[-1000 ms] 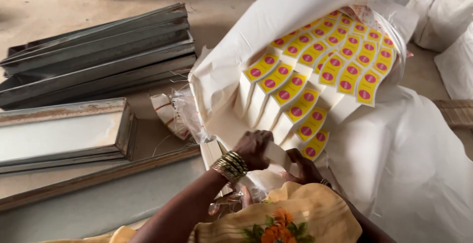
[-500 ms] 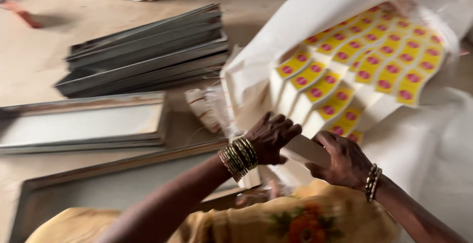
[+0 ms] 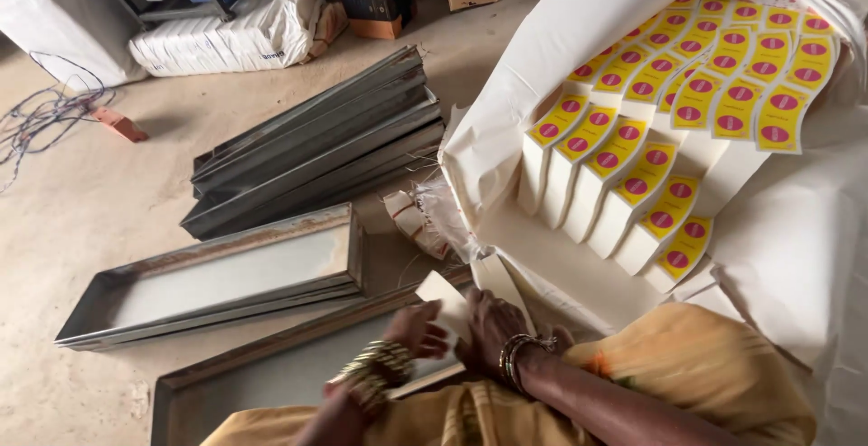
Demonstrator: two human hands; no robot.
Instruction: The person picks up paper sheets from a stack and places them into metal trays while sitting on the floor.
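Both hands grip one white box (image 3: 443, 319) above a metal tray (image 3: 262, 383) on the floor: left hand (image 3: 418, 330) and right hand (image 3: 488, 328) closed on it. Many boxes (image 3: 651, 130) remain in the sack (image 3: 542, 57).

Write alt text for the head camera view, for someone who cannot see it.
Both hands, left hand and right hand, hold a flat white packet over a long metal tray. Beside them, an open white sack holds rows of white packets with yellow labels; stacked metal trays lie on the floor.
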